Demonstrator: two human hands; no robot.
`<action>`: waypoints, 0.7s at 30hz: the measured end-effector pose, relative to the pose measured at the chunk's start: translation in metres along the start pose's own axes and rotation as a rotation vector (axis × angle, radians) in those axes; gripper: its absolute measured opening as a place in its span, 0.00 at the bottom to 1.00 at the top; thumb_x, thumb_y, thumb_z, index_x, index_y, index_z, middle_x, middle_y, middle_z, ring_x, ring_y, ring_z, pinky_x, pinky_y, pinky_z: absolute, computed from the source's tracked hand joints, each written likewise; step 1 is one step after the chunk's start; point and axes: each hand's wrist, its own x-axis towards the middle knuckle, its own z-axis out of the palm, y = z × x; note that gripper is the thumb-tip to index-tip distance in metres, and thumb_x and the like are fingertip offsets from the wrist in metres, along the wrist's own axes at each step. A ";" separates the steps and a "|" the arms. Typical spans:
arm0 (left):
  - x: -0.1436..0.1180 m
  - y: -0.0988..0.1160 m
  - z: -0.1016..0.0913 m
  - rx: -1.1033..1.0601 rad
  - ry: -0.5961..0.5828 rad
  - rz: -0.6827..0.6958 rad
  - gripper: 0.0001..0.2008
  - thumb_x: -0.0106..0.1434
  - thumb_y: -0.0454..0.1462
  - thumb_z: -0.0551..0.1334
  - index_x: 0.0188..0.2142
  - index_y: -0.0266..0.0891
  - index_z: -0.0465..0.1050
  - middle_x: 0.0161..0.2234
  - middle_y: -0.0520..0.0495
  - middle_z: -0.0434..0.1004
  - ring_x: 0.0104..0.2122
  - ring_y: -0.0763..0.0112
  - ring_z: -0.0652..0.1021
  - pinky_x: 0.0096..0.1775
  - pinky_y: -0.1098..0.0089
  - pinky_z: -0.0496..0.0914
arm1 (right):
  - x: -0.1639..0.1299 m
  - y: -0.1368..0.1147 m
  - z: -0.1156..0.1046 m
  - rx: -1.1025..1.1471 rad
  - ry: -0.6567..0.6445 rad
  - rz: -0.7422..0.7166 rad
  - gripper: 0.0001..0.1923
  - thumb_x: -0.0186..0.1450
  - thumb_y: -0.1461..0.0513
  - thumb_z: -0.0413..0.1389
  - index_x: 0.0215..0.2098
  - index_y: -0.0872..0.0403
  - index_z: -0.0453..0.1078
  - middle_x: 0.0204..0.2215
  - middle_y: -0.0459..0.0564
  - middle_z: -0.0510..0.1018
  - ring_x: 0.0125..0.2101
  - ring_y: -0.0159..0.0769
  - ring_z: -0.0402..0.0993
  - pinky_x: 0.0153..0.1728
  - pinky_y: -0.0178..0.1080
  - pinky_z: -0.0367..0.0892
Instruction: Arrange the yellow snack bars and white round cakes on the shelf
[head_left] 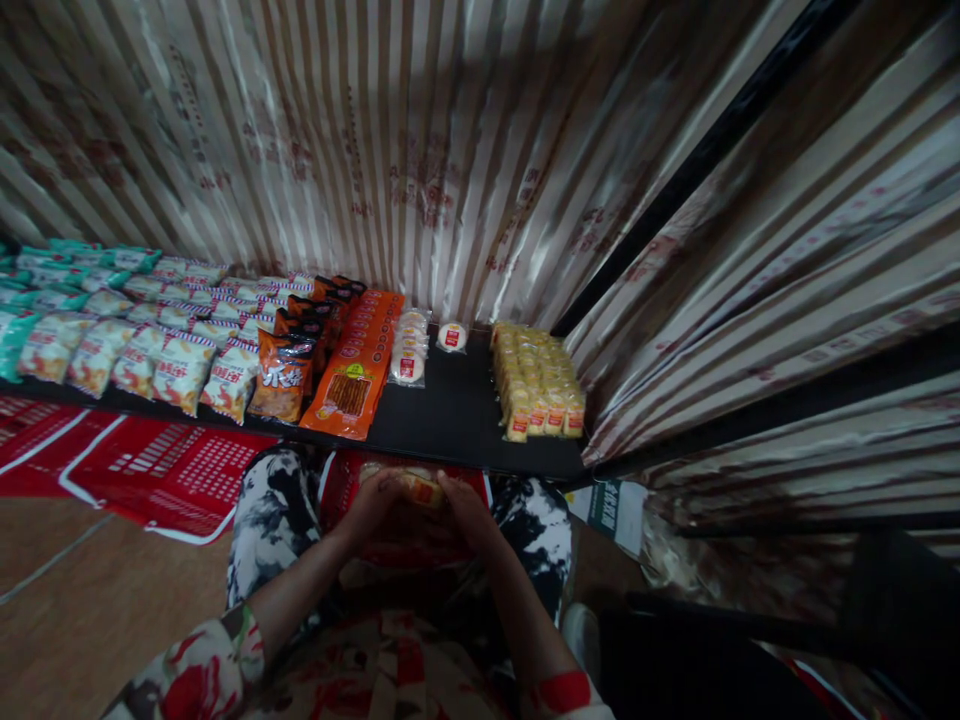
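My left hand (373,503) and my right hand (466,505) meet low in the middle of the view, both closed around a small yellow-orange snack packet (420,487). They hold it over a red basket (352,480) that sits between my knees. Just beyond is a low black shelf (457,410). On it lie a block of small yellow packets (536,380) at the right, a column of round white wrapped cakes (409,352) and a lone one (452,337) in the middle, and orange flat packs (358,372) to their left.
Further left on the shelf lie orange chip bags (283,375), rows of white-and-yellow bags (135,350) and teal bags (45,275). Red crates (165,470) sit under the shelf edge. Striped foil sheeting (420,140) hangs behind and to the right. The floor is brown.
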 end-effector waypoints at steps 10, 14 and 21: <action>0.018 0.005 0.003 0.331 0.146 0.105 0.09 0.51 0.38 0.56 0.31 0.37 0.69 0.27 0.51 0.74 0.28 0.71 0.74 0.29 0.73 0.68 | 0.011 0.023 0.005 -0.223 0.074 -0.172 0.18 0.62 0.51 0.47 0.32 0.54 0.72 0.29 0.47 0.77 0.31 0.35 0.72 0.34 0.35 0.66; 0.030 0.000 0.005 0.432 0.163 0.191 0.09 0.52 0.38 0.55 0.32 0.36 0.69 0.26 0.51 0.72 0.27 0.71 0.73 0.30 0.73 0.66 | 0.007 0.019 0.005 -0.347 0.158 -0.304 0.17 0.64 0.54 0.45 0.36 0.52 0.73 0.35 0.49 0.78 0.37 0.35 0.73 0.41 0.37 0.65; 0.037 0.012 0.020 0.611 0.076 0.308 0.10 0.56 0.38 0.54 0.35 0.37 0.69 0.28 0.50 0.73 0.28 0.72 0.73 0.33 0.73 0.66 | 0.001 0.011 -0.005 -0.518 0.255 -0.428 0.16 0.66 0.59 0.43 0.38 0.51 0.72 0.35 0.48 0.77 0.37 0.34 0.71 0.42 0.35 0.64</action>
